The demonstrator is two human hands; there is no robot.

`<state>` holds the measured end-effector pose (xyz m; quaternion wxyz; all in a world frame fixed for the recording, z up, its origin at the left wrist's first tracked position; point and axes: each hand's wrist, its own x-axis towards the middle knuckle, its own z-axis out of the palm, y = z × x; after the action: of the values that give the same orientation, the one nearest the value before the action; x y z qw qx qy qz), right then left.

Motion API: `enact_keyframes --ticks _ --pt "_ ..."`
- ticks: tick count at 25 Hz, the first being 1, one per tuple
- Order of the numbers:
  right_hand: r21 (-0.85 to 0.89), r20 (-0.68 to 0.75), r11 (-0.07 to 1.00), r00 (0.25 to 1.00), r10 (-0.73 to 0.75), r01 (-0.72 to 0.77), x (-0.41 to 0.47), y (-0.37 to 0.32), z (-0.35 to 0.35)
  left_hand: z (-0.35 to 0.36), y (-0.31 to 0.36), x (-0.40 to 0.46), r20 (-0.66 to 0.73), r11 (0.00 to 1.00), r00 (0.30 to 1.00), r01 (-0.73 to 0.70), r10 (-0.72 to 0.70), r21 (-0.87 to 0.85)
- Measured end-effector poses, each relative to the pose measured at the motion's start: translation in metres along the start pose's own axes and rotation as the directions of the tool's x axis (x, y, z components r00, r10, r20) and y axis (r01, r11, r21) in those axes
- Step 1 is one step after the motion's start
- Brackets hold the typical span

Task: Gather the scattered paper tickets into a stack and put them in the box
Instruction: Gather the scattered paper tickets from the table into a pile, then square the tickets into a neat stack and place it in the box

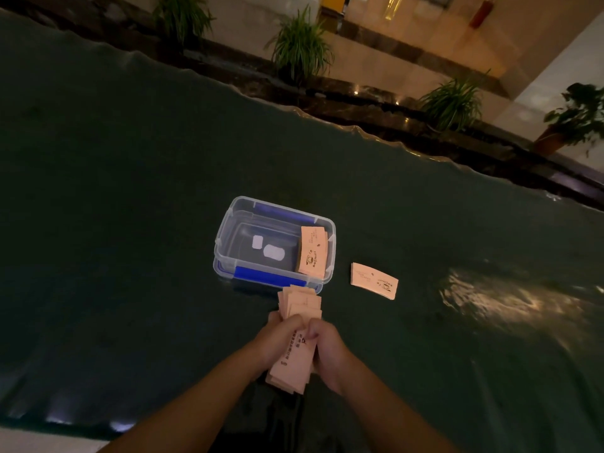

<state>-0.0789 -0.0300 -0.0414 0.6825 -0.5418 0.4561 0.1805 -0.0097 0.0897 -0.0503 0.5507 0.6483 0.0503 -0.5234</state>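
A bundle of pale pink paper tickets (295, 358) is gripped between both hands just in front of the box. My left hand (280, 338) holds its left side and my right hand (327, 349) its right side; ticket ends fan out above and below the fingers. The clear plastic box (235, 223) with blue clips sits open on the dark table, and one stack of tickets (313, 251) leans inside against its right wall. Another small stack of tickets (374, 280) lies flat on the table to the right of the box.
The table is covered by a dark green cloth (130, 191) whose far edge runs diagonally across the top. Potted plants (300, 44) stand on a ledge beyond it. A glare patch (496, 299) shines at the right.
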Motion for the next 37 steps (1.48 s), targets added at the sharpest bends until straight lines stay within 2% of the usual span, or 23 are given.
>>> enact_keyframes --ticks 6,9,11,13,17,20,24,26,31,37 --pt "-0.165 0.083 0.965 0.978 -0.191 0.203 -0.027 -0.027 -0.016 0.006 0.011 0.000 0.040 0.993 0.996 -0.080 0.084 -0.092" --pt "-0.174 0.038 0.941 0.957 -0.288 0.290 -0.040 -0.033 -0.038 0.016 0.026 -0.001 0.070 0.972 0.996 -0.046 0.063 -0.230" --pt "-0.089 -0.031 0.943 0.945 -0.326 0.322 -0.044 -0.035 -0.056 0.030 0.038 -0.002 0.083 0.935 0.995 -0.025 0.058 -0.353" --pt "0.070 -0.109 0.934 0.934 -0.341 0.349 -0.045 -0.033 -0.074 0.048 0.048 0.000 0.083 0.886 0.993 -0.037 0.085 -0.462" --pt "0.449 -0.146 0.826 0.940 -0.309 0.341 -0.042 -0.020 -0.104 0.092 0.065 0.016 0.034 0.809 0.994 -0.064 0.103 -0.584" --pt "0.538 -0.190 0.764 0.934 -0.302 0.356 -0.035 -0.014 -0.127 0.126 0.065 0.034 0.025 0.754 0.992 -0.079 0.125 -0.652" --pt "0.477 -0.284 0.787 0.916 -0.283 0.391 -0.015 -0.021 -0.166 0.165 0.063 0.057 0.093 0.728 0.991 -0.003 0.092 -0.686" --pt "0.445 -0.292 0.816 0.921 -0.257 0.369 0.000 -0.031 -0.192 0.181 0.068 0.073 0.072 0.733 0.997 0.024 0.035 -0.680" --pt "0.291 -0.244 0.925 0.954 -0.174 0.243 0.046 -0.071 -0.234 0.192 0.092 0.109 -0.108 0.806 0.981 0.067 -0.160 -0.588" --pt "0.131 -0.183 0.987 0.980 -0.072 0.097 0.089 -0.087 -0.242 0.182 0.109 0.130 -0.269 0.887 0.885 0.265 -0.379 -0.379"
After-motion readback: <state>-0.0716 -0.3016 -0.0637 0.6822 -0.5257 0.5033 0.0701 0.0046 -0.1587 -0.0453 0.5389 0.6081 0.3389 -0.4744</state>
